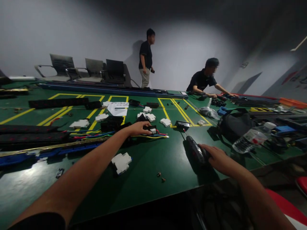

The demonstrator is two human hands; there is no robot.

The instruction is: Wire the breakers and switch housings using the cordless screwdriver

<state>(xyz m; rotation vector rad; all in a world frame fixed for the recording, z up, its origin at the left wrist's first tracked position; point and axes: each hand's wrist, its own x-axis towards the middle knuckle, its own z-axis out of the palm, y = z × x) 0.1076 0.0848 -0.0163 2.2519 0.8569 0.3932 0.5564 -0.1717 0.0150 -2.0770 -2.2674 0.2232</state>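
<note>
While looking leftward from the power screwdriver (195, 148), finds first long dark strips (33, 138), well to its left, laid side by side, probably to hold their lengths in order; shows red marks on them, too small to read. Farther off, to the screwdriver's far left, a paper sheet (118, 111) with printed characters, too blurred to make out. Nearer, left of the screwdriver, a white block (122, 163), flat on the table, with no legible label.

Pinches a dark module (150, 129) with a white part in the left hand (141, 128), thumb and fingers narrowed on it, by the coloured wires (157, 136); apparently steadies it there to save pulling on them. Just left of the screwdriver's near end, loose screws (159, 174), perhaps set apart for easy reach.

Beyond the screwdriver's tip, a black block (182, 124). Aims the bit at it, grip toward the body, likely for control. Rests the right hand (218, 156) against the grip, fingers bent; cannot tell how tightly. Right of the screwdriver, a tilted bottle (254, 138) with red on its label, brand unreadable. Farther right, wall writing (291, 77), also illegible.
</note>
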